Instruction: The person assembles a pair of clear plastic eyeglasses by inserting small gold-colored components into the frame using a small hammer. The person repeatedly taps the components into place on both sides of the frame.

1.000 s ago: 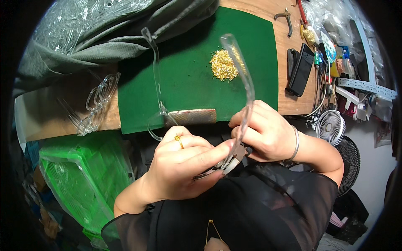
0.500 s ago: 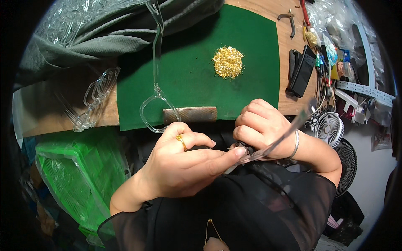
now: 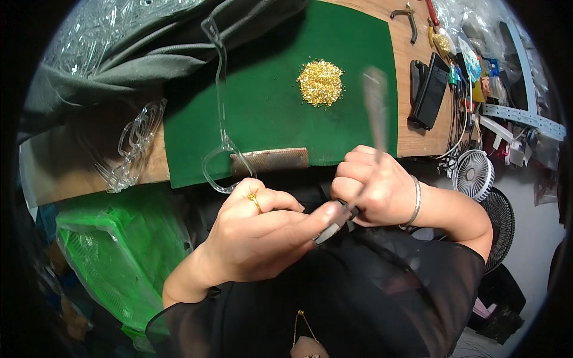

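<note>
A clear plastic eyeglass frame [image 3: 222, 89] hangs at my left hand [image 3: 256, 232], with one rim past the knuckles and one temple reaching up over the green mat. The left fingers are closed, and the thumb presses near the joint between both hands. My right hand [image 3: 373, 186] is a fist right beside it, touching a small dark grey and black piece [image 3: 332, 231] whose kind I cannot make out. Another temple [image 3: 376, 110], blurred by motion, sticks up past the right fist. Much of what the fingers hold is hidden.
A heap of gold-coloured tiny parts [image 3: 320, 83] lies on the green mat [image 3: 262, 107]. A curved metal-faced block [image 3: 271, 160] sits at the front edge. Clear frames [image 3: 136, 143] lie left, above a green crate [image 3: 107, 250]. Pliers [image 3: 410, 22], a black phone [image 3: 431, 92] and a white fan [image 3: 473, 174] stand right.
The blurred temple has swung from pointing right to pointing up. The left temple and rim have dropped slightly toward me. Both hands have stayed together, and the grey piece shows more at the thumb.
</note>
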Demonstrator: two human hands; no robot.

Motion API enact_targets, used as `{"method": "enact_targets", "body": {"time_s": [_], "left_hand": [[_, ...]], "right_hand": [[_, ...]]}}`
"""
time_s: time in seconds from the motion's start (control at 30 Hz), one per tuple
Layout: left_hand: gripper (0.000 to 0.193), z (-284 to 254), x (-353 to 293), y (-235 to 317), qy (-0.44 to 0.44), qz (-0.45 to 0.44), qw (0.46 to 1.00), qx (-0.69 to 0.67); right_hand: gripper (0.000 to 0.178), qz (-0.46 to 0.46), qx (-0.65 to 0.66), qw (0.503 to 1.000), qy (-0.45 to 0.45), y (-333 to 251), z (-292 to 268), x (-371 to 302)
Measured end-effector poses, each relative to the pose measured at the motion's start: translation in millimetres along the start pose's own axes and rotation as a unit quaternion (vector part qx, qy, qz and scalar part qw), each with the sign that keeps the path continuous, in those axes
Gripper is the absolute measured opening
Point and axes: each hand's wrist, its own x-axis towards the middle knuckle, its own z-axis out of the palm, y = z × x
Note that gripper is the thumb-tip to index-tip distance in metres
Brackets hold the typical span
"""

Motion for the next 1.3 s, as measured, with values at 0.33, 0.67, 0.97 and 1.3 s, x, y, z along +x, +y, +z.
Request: {"method": "enact_targets", "body": {"time_s": [0.33,0.67,0.97,1.3], "left_hand": [[0.059,-12,-7,-9,0.066,-0.144,0.85,-0.502],[0.047,-14,-5,-7,0.114,-0.233,0.785,-0.563],[0.058,-84,-69,-2,0.23,-0.104,0.742,-0.621],[0.035,-121,-63,-4,0.433,-0.301,0.834,-0.16]], "right_hand": [[0.016,0.148,0.248,0.954,0.082,41,34,0],[0.015,0.203,0.323,0.916,0.121,49,42,-5],[0.015,0.208,0.315,0.914,0.147,52,45,-5],[0.019,0.281,0.326,0.889,0.155,50,51,7]]}}
